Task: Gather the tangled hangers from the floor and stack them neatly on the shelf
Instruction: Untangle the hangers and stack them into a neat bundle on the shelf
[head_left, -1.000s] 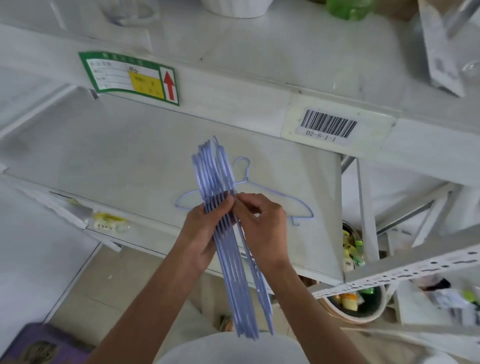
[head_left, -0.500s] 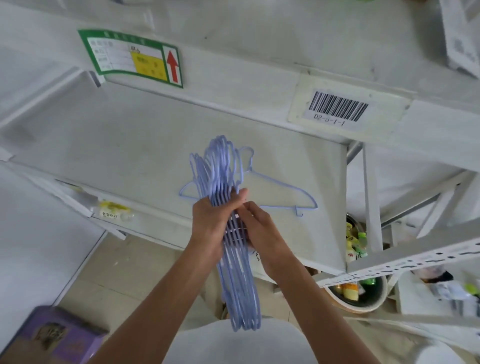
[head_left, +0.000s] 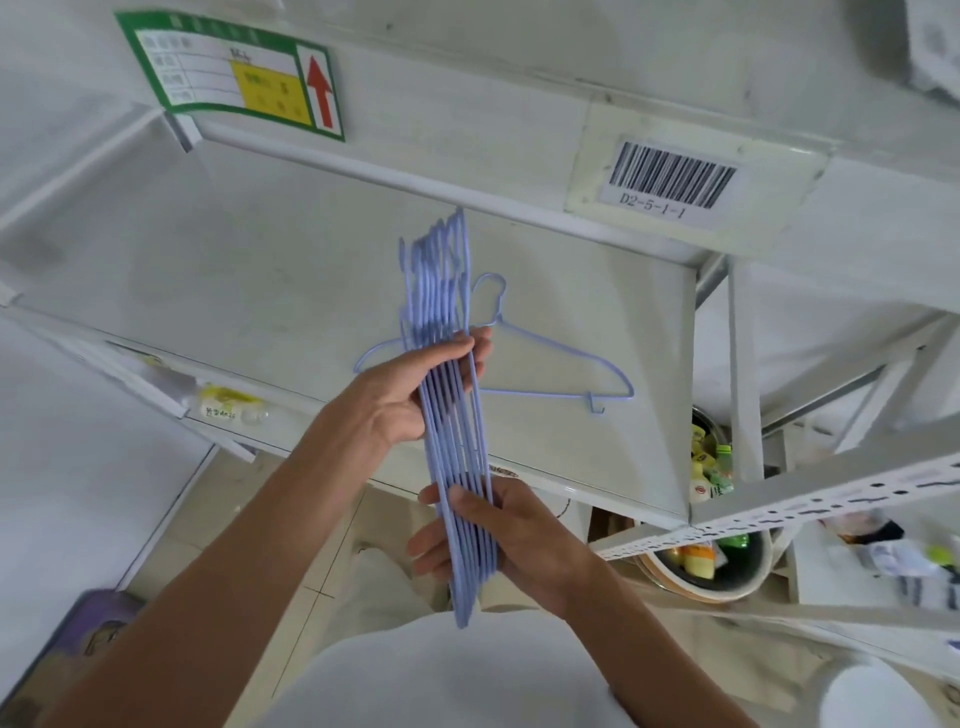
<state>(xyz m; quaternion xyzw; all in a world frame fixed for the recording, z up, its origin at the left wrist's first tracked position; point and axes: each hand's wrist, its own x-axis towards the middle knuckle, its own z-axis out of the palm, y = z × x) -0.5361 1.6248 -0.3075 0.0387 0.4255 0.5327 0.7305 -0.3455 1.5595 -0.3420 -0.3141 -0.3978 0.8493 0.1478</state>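
Observation:
A bundle of several light-blue wire hangers (head_left: 451, 436) stands on edge in front of me, hooks pointing away toward the shelf. My left hand (head_left: 410, 392) grips the bundle near its upper part. My right hand (head_left: 514, 540) clasps its lower end from the right. One single blue hanger (head_left: 550, 358) lies flat on the white shelf (head_left: 234, 270), partly hidden behind the bundle and my left hand.
An upper shelf edge carries a green label (head_left: 234, 73) with a red arrow and a barcode tag (head_left: 670, 179). A round bin with bottles (head_left: 711, 556) sits low at the right beside a perforated rail. A purple box (head_left: 78, 654) lies on the floor at the lower left.
My right hand has slid down the bundle from beside my left hand to its lower end. The bundle is straighter and lifted further toward the shelf.

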